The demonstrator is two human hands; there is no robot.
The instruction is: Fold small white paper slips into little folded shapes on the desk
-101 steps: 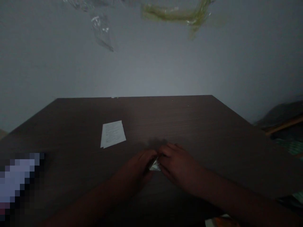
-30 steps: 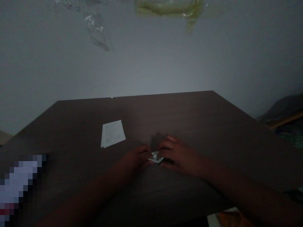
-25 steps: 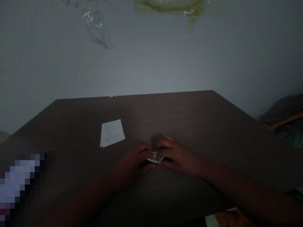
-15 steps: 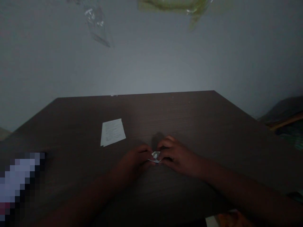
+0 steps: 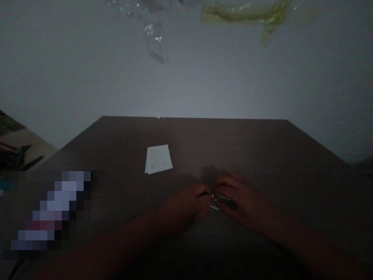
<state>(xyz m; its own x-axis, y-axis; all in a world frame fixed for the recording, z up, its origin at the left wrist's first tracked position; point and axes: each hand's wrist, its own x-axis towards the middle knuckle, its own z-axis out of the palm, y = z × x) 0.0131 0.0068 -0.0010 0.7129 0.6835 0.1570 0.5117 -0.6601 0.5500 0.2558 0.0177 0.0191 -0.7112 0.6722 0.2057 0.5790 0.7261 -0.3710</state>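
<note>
The left hand and right hand pinch a small, folded white paper between them, over the dark brown, wood-grained table; less of its face shows than a moment ago, so it seems folded tighter

Overlapping printed sheets lay flat on the dark wood-grain table, left of centre, text too small to read. A pixelated long object sat slanted at lower left, identity unclear, with dark clutter beyond it at the picture's edge. Behind, the grey wall carried a yellow strip and crinkled clear plastic up top
</note>
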